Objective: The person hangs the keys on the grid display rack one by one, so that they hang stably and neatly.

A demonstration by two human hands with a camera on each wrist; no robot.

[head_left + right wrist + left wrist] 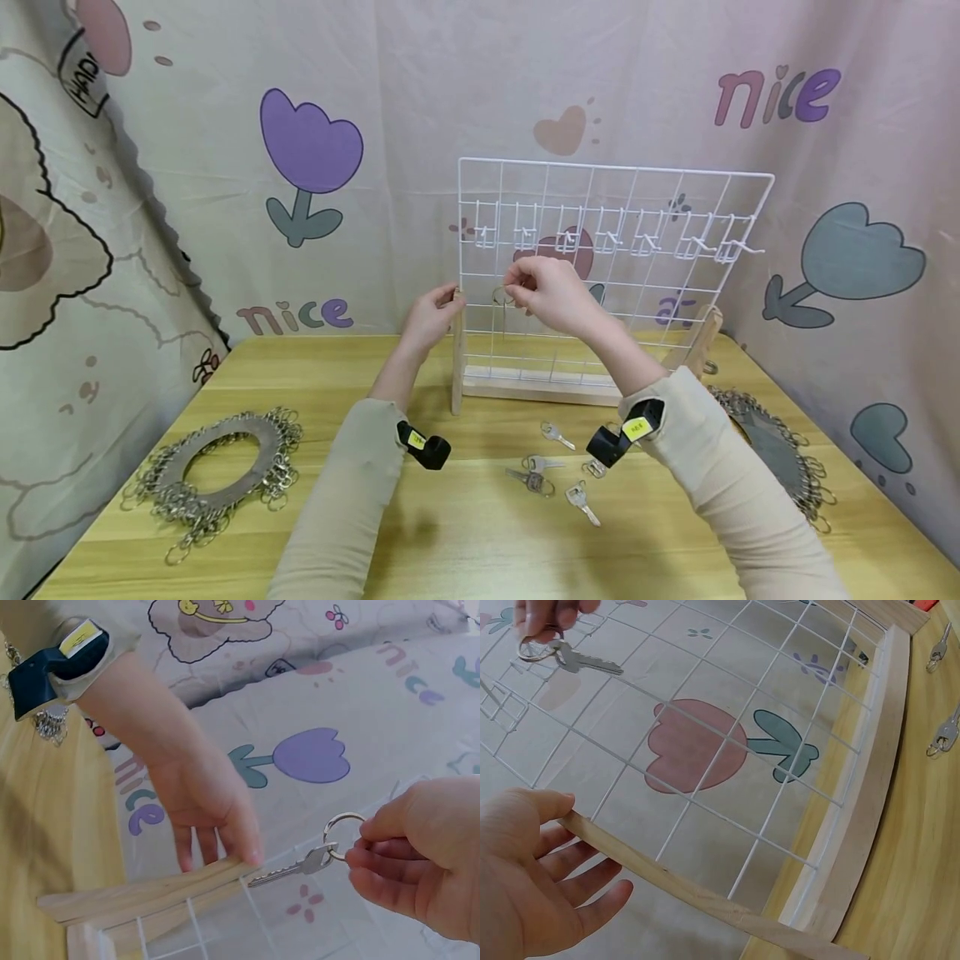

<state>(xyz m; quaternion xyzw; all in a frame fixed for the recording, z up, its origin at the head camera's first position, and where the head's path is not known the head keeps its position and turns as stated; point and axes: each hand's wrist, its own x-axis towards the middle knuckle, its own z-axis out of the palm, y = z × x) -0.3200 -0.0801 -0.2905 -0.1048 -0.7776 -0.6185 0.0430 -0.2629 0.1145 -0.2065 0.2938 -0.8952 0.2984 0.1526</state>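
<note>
My right hand (pixel 551 292) pinches a split ring (pixel 325 829) between thumb and fingers. A silver key (pixel 315 861) hangs from that ring, in front of the lower left part of a white wire grid rack (pixel 592 167). At the rack's left end, my left hand (pixel 432 319) holds the top of the wooden side post (pixel 660 871); its thumb lies on the post's end and the other fingers are behind. Along the grid's upper part runs a row of white hooks (pixel 567 240), above my right hand.
Several loose keys (pixel 577 495) with rings lie on the wooden table (pixel 480 542) in front of the rack. A flat metal hoop (pixel 171 475) fringed with small rings lies at the left; a similar hoop (pixel 772 450) lies at the right, partly behind the right sleeve. A patterned curtain (pixel 420 75) hangs behind.
</note>
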